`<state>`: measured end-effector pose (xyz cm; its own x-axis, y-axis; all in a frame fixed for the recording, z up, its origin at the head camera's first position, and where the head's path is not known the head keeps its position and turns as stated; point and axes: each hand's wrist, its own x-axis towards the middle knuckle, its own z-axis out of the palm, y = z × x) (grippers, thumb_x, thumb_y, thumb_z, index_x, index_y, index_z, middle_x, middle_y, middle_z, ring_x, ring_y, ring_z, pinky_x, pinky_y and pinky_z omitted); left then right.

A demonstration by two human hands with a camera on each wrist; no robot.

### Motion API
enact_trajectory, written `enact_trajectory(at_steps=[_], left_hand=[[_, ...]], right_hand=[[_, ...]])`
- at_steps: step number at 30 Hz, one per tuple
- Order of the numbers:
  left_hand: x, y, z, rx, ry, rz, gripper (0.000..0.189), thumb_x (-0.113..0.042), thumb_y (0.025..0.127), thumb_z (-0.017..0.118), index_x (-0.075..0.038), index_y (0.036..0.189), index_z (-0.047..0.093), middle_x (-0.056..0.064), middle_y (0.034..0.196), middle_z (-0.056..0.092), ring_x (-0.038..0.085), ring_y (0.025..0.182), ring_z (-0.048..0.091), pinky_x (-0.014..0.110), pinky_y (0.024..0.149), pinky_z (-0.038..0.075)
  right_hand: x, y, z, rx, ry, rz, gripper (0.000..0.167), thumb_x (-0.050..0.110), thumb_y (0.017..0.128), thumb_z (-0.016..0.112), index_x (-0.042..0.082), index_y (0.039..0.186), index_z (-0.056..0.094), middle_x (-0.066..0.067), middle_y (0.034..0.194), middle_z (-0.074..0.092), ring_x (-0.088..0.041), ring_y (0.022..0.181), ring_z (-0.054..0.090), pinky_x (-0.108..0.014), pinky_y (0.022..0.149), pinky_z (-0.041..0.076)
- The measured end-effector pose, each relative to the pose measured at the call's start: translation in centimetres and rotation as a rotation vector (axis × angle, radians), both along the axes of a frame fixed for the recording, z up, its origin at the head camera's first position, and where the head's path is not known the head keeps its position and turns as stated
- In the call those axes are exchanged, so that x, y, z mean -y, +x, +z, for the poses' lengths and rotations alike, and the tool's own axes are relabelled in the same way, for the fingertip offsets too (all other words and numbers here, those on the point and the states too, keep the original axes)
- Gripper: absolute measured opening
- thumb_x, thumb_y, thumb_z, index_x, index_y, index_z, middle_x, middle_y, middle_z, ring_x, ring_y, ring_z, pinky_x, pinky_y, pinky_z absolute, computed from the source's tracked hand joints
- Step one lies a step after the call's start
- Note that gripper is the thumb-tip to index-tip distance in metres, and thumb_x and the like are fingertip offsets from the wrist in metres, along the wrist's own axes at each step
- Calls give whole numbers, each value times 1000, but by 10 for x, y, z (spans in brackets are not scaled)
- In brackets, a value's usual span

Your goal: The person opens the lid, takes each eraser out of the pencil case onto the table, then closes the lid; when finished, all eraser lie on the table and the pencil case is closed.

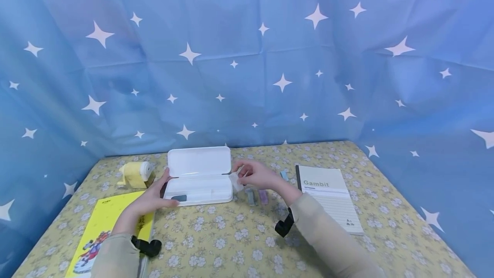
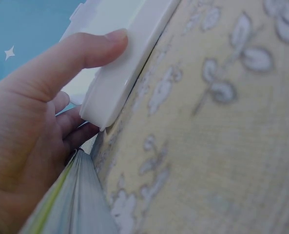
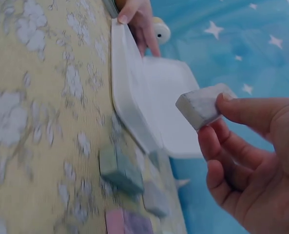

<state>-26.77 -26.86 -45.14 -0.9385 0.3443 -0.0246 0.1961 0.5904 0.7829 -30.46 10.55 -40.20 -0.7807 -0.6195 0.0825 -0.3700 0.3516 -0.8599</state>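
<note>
A white pencil case point(image 1: 199, 161) lies on the flowered cloth, its lid tipped back. My left hand point(image 1: 152, 198) grips the case's left end, thumb on the front rim and fingers round the end. Inside at the left sits a small dark grey block point(image 1: 179, 198). Just off the right end, my right hand point(image 1: 258, 176) pinches a white eraser point(image 3: 200, 105) between thumb and fingers, above the cloth. Below that hand lie a green eraser point(image 3: 120, 170) and a pink and purple one point(image 3: 129, 222). A pale blue block point(image 1: 284, 175) lies farther right.
Behind the left hand stands a yellow crank pencil sharpener point(image 1: 136, 174). A yellow book point(image 1: 90, 243) lies under the left forearm. To the right is a notebook point(image 1: 328, 196) marked Gambit. A blue starry curtain point(image 1: 239, 85) hangs behind the table.
</note>
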Motion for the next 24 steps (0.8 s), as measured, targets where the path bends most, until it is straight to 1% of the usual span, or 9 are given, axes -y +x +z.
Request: enact_trajectory(at_steps=[5,7,13,14,17,19,24], left_hand=[[1,1,0,-5,-4,2,117,-31,82,78,-7,154,-11,28,155,18,46,142,10,65,106,13],[1,1,0,-7,-2,0,118,-30,81,78,-7,154,-11,28,154,19,46,141,11,65,106,13],[1,-1,0,-16,0,-9,118,-30,81,79,-7,154,-11,28,154,21,46,141,15,65,105,15],[1,-1,-1,-21,-2,-11,118,-30,81,79,-7,154,-11,28,153,22,45,140,16,65,105,16],[2,-1,-1,-28,-1,-14,118,-30,81,79,-7,154,-11,28,153,24,45,140,17,65,105,16],[2,-1,-2,-30,-2,-15,118,-30,81,78,-7,154,-11,28,152,24,45,140,18,65,105,16],[1,-1,-2,-41,8,-21,117,-29,81,78,-6,154,-10,27,151,28,45,138,23,64,104,19]], right_hand=[[-20,8,4,8,2,-97,22,10,92,67,11,114,62,-7,91,65,-24,79,64,-53,74,49],[-27,12,5,20,-15,-130,24,7,92,66,6,115,61,-12,91,64,-28,80,64,-56,75,48],[-55,18,2,75,-58,-197,29,7,92,65,0,120,57,-15,92,64,-29,81,64,-53,80,50],[-61,17,-2,79,-58,-207,30,9,92,66,1,120,57,-14,92,64,-27,80,64,-52,79,51],[-72,17,-6,97,-52,-241,30,9,92,66,0,119,58,-15,89,64,-32,80,65,-52,76,51],[-77,18,-10,105,-42,-256,29,9,92,67,-1,118,58,-14,87,64,-33,79,65,-51,74,51],[-88,19,-20,150,-47,-262,29,7,91,67,-2,118,58,-12,84,63,-28,76,63,-46,72,53]])
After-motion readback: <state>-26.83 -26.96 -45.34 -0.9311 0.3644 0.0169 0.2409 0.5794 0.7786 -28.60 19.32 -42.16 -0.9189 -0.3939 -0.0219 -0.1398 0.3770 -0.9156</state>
